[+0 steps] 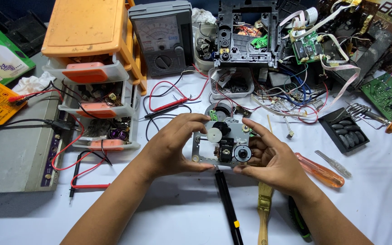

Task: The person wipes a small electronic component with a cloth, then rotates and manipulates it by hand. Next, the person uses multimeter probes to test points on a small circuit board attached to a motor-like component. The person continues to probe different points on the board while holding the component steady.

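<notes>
An optical disc-drive mechanism (221, 143) sat gripped between both hands above the table (178, 213), left hand (175, 145) clasping its left edge, right hand (268, 159) its right, equally near.

Bare white tabletop (178, 208) is left free below the forearms; passage rightward is blocked by an orange-handled screwdriver (319, 170).

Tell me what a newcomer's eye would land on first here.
Both hands, left hand and right hand, hold a small metal mechanism over the white table at centre. Behind them, an orange drawer unit stands at left beside a grey meter.
</notes>
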